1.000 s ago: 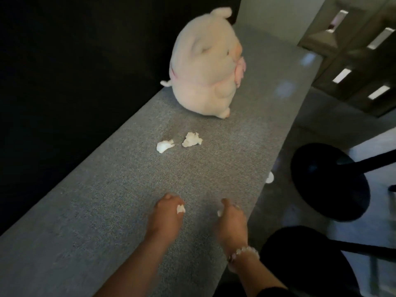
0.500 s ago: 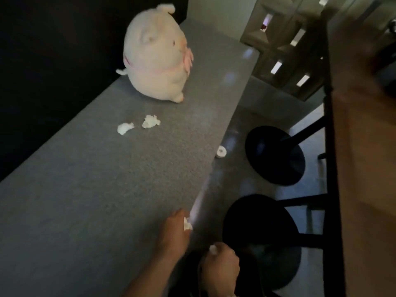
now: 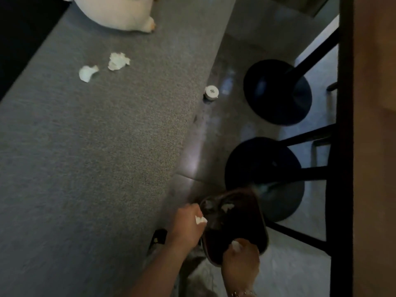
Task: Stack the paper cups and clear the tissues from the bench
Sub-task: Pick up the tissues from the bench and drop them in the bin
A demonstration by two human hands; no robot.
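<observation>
One head-worn view looks steeply down from just above the bench (image 3: 85,146) edge, close to it, bench at left and floor (image 3: 214,136) right.

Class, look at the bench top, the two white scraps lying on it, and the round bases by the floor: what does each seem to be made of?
Bench top: grey woven fabric, matt, with a visible coarse weave.
Two white scraps: thin tissue paper, crumpled with torn, ragged edges.
Round bases: probably dark painted metal, smooth with a faint sheen; the dim light leaves this open.
</observation>
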